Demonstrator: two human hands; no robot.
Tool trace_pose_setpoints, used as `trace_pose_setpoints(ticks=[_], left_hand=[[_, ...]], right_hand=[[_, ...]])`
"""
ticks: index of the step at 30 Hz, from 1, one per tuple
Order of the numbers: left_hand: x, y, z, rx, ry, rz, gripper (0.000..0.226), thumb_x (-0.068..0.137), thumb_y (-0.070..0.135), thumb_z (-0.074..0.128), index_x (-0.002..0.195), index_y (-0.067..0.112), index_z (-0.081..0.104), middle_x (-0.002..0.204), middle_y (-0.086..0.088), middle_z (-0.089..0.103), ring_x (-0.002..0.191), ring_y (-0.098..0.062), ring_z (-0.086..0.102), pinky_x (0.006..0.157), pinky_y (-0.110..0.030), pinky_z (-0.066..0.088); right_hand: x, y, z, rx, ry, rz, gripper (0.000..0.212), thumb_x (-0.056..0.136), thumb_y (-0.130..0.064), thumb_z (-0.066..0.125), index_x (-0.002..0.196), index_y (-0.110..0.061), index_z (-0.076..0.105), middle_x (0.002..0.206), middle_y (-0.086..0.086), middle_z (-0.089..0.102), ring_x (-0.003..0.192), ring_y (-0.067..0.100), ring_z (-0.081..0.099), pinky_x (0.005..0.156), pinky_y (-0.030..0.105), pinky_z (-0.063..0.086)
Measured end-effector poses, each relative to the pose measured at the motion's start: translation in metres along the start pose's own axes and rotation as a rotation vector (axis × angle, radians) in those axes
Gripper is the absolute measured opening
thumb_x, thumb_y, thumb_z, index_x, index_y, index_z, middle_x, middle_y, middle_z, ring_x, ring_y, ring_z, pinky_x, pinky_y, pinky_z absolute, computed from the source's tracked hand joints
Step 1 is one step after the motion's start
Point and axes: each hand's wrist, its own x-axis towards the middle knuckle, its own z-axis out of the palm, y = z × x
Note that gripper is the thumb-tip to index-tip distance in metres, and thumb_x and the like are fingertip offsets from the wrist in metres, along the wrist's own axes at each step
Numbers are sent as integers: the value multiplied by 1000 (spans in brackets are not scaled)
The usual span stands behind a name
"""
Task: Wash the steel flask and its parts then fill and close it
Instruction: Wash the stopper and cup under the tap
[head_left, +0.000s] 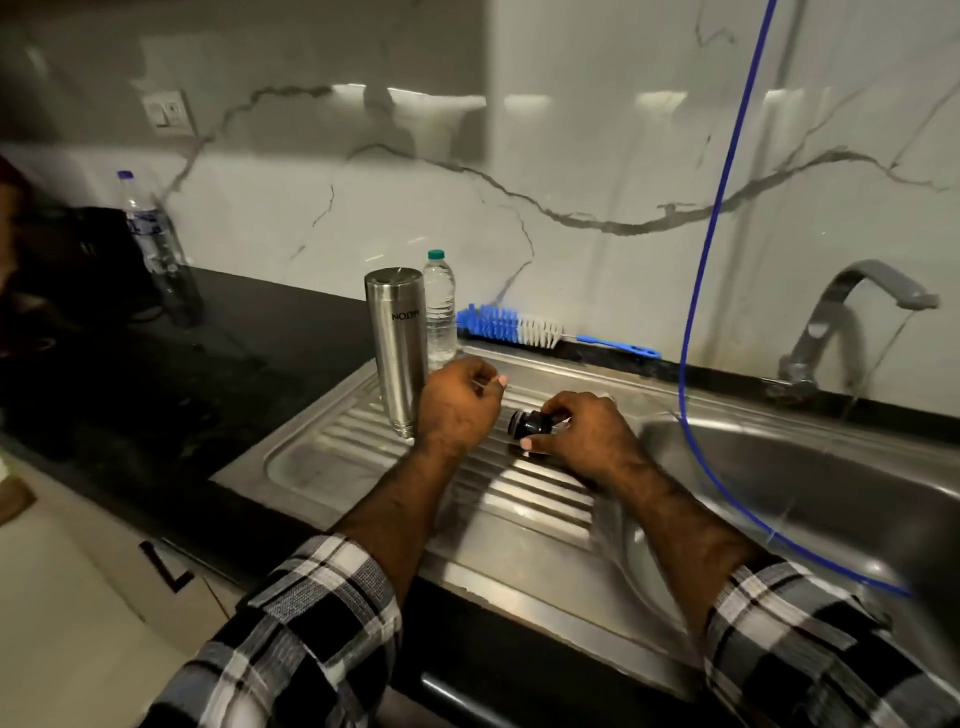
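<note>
The steel flask (397, 349) stands upside down on the ribbed drainboard (524, 488). The right hand (584, 436) grips its black stopper (532, 423) just above the ribs. The left hand (457, 405) pinches something thin and pale, possibly a seal ring, beside the flask.

One brand word is read on the steel flask (397, 349), which stands inverted at the back left corner of the draining board (322, 457): "MILTON", printed upside down with its first letters partly cut off. The label on the large plastic bottle (156, 244) is too blurred to be read.
</note>
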Motion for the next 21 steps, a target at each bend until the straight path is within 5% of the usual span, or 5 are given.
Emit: trace_pose_setpoints(ticks=[6,8,12,17,21], left_hand=[[8,10,9,-23,-22,8,13,94,38,77,96,25,76,90,10,74,82,-7,72,80,-42,66],[11,16,11,-22,-33,6,14,95,38,77,99,25,76,91,11,74,82,-5,71,81,-42,66],[19,32,17,-18,-46,40,14,96,38,75,99,25,76,90,13,73,81,-4,70,81,-40,65],[21,59,38,-66,-68,71,12,96,36,74,98,24,76,89,12,73,81,-8,70,79,-34,63],[14,88,82,-188,-159,11,14,88,40,73,84,27,74,79,9,74,80,-15,73,77,-33,61]], right_hand=[[3,17,-28,72,145,-59,36,81,-33,87,114,-26,74,108,-4,73,93,12,65,87,30,55],[9,30,-40,-85,165,-103,43,84,-31,79,125,-30,69,128,1,66,113,24,62,99,37,51],[19,41,-48,-316,-98,-96,68,82,-48,70,147,-44,52,153,-2,53,138,29,52,114,49,44],[25,52,-57,-160,-68,-99,57,77,-27,87,130,-34,66,125,1,68,111,21,65,95,31,52],[4,83,-102,235,93,40,53,71,-10,96,113,-22,65,96,-2,68,76,15,66,78,21,56]])
